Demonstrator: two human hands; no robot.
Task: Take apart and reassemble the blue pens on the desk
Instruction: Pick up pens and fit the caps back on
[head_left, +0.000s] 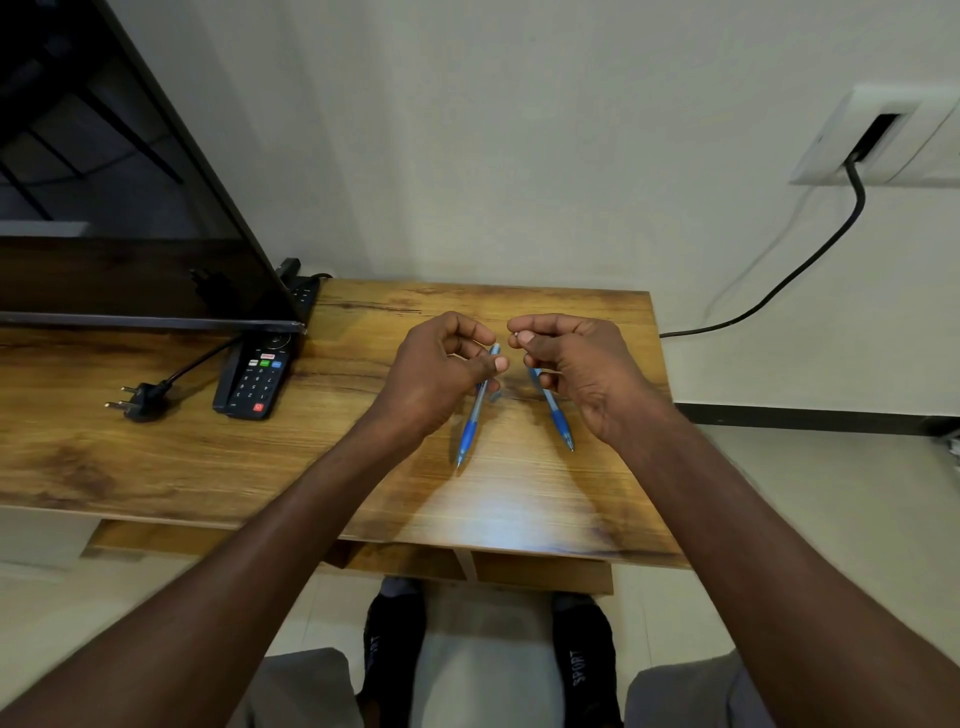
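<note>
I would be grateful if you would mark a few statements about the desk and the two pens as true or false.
1. Each hand holds a blue pen. True: the left hand grips the left pen, the right hand the right pen.
2. Both pen tips point away from the person. False: they point toward the person.
3. A remote control lies by the screen. True.
4. The loose plug sits in the wall socket. False: it lies on the desk.
</note>
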